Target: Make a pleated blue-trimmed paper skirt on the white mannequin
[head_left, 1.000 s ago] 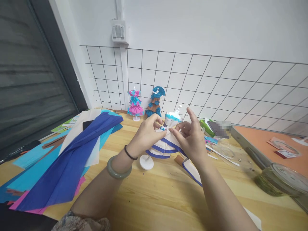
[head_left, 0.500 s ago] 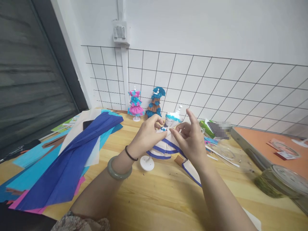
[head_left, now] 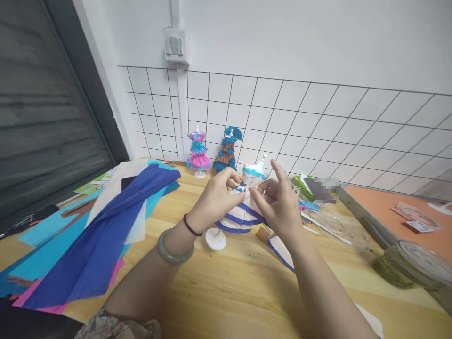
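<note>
A small mannequin in a white paper dress (head_left: 243, 214) with blue trim stands on a round white base (head_left: 215, 238) at the middle of the wooden table (head_left: 226, 287). My left hand (head_left: 215, 197) pinches the dress at its waist from the left. From the right, my right hand (head_left: 280, 202) pinches the same spot with thumb and middle fingers, its index finger raised. A loose white strip with a blue edge (head_left: 280, 249) lies under my right wrist.
Two finished paper-dress mannequins, one pink (head_left: 198, 153) and one brown and teal (head_left: 228, 150), stand by the wire grid wall. Blue, white and pink paper sheets (head_left: 102, 235) cover the left. Tape rolls (head_left: 413, 263), an orange board (head_left: 391, 207) and scraps lie right.
Almost nothing has moved. Both hands stay pinched on the dress waist, with only slight finger shifts.
</note>
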`<state>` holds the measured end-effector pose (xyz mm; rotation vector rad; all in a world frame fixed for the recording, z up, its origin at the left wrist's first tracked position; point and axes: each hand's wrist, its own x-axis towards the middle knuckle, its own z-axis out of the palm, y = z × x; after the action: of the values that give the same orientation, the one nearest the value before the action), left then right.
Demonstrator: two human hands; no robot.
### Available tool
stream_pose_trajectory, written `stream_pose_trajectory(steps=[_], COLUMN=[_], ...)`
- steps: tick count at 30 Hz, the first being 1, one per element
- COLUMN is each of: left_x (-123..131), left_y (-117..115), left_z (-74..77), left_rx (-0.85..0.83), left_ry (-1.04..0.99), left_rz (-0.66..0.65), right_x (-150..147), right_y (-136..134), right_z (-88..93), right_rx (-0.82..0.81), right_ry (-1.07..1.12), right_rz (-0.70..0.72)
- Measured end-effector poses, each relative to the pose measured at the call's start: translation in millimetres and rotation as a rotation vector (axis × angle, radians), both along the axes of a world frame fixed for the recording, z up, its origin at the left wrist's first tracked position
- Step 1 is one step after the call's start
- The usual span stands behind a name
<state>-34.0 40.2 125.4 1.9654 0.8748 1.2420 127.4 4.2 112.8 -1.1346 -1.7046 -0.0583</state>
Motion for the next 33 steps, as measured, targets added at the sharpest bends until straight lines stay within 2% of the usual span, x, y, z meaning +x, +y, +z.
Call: stream_pose_trajectory(steps=[20,25,33], left_x=[0.8,-0.4,-0.4], left_y=[-1.8,2.9,13.9], left_z=[1.4,-0.5,-4.6], left_rx=[0.044,-0.005,-0.177], left_ry=[0.052,0.000,-0.110], left_rz=[0.019,-0.044,-0.248], right_x=[-2.3,-1.2,1.2], right_y=[-3.7,-4.6,-3.4], right_z=[4.0,5.1,5.5], right_rx=[-0.045,-0.035,-0.043], right_ry=[-0.006,-0.032,-0.090], right_rz=[-0.018,-0.042,-0.027])
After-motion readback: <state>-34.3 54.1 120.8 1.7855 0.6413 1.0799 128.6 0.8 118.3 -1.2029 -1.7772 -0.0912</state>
